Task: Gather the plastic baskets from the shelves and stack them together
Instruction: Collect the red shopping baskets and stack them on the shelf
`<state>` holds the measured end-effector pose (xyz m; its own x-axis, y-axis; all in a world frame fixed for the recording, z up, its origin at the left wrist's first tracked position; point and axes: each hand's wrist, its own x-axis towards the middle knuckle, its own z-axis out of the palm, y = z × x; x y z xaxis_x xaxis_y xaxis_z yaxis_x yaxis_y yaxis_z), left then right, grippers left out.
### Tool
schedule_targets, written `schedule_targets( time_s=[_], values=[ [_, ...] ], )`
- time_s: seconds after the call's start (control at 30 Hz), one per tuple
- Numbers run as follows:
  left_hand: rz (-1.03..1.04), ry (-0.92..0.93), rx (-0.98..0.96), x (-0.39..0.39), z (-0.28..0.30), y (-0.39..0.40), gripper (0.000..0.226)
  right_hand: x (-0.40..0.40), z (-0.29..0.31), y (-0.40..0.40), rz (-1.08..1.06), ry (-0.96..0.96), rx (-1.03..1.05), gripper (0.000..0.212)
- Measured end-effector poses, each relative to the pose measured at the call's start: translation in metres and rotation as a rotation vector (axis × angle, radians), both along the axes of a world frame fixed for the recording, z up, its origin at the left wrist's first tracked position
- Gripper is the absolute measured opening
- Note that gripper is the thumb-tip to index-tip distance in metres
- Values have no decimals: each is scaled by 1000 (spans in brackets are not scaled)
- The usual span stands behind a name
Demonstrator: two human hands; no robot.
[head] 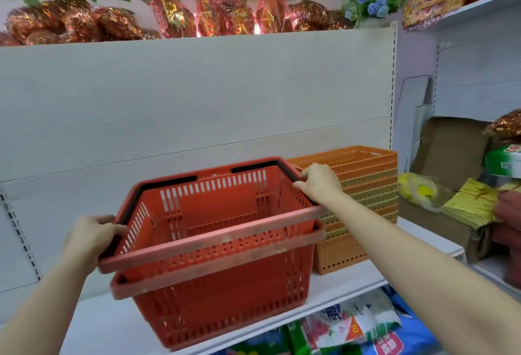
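Head view shows the left hand point(94, 234) and right hand point(320, 182) each gripping a rim of the upper red basket point(214, 213), half nested in another on the shelf point(346, 278), so pressing it down seems next.

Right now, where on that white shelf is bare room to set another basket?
Bare shelf lies left of the red baskets, below the left hand. Right of them it is crowded: the orange stack stands there, behind the right hand.

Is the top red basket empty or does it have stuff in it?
Empty: the top red basket shows only its bare slotted walls and floor inside.
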<state>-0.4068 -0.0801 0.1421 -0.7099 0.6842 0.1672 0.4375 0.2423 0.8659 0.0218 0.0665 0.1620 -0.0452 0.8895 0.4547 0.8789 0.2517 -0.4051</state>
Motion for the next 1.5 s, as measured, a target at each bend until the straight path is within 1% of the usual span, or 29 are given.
schedule_targets(
  time_s=[0.03, 0.1, 0.17, 0.2, 0.23, 0.3, 0.33, 0.37, 0.43, 0.5, 0.6, 0.73, 0.8, 0.87, 0.93, 1.0, 1.07, 1.13, 1.33, 1.5],
  values=[
    [-15, 33, 6, 4, 4, -5, 50, 3, -8, -12, 0, 28, 60, 34],
    [-41, 191, -26, 18, 5, -20, 73, 8, -33, -36, 60, 116, 218, 42],
    [-169, 371, -35, 42, -8, -39, 92, 15, -62, -56, 246, 209, 288, 58],
    [-261, 452, -40, 53, -21, -47, 97, 18, -77, -61, 336, 191, 284, 68],
    [-316, 559, -60, 61, -36, -53, 102, 22, -91, -60, 392, 123, 283, 73],
    [-289, 870, -115, 70, -66, -58, 99, 26, -110, -54, 428, -29, 328, 69],
    [-266, 974, -131, 73, -78, -59, 94, 26, -114, -51, 426, -82, 361, 64],
    [-245, 1025, -115, 76, -86, -60, 90, 26, -117, -47, 418, -113, 383, 61],
    [-188, 1049, -61, 81, -90, -58, 87, 23, -118, -42, 386, -138, 394, 60],
    [-147, 1050, -44, 83, -90, -53, 86, 22, -117, -38, 355, -148, 374, 63],
    [-151, 1048, -71, 84, -91, -51, 85, 20, -118, -37, 330, -165, 366, 67],
    [-118, 1092, -61, 83, -94, -54, 80, 20, -121, -41, 311, -164, 355, 69],
    [-90, 1100, -51, 81, -94, -60, 79, 18, -118, -47, 304, -192, 410, 67],
    [-60, 1108, -53, 79, -97, -75, 82, 10, -117, -60, 312, -160, 501, 59],
    [-12, 1117, -56, 76, -103, -98, 82, -3, -118, -79, 364, -80, 589, 53],
    [36, 1143, -59, 74, -112, -125, 76, -19, -123, -99, 434, -48, 653, 50],
    [89, 1157, -68, 70, -123, -151, 72, -38, -133, -119, 499, -38, 677, 47],
    [120, 1133, -124, 70, -135, -180, 73, -56, -147, -140, 563, -22, 675, 45],
    [162, 1100, -279, 64, -178, -271, 69, -104, -201, -216, 770, -14, 523, 46],
    [254, 1034, -420, 36, -206, -337, 66, -154, -232, -268, 885, -11, 417, 45]
  ],
)
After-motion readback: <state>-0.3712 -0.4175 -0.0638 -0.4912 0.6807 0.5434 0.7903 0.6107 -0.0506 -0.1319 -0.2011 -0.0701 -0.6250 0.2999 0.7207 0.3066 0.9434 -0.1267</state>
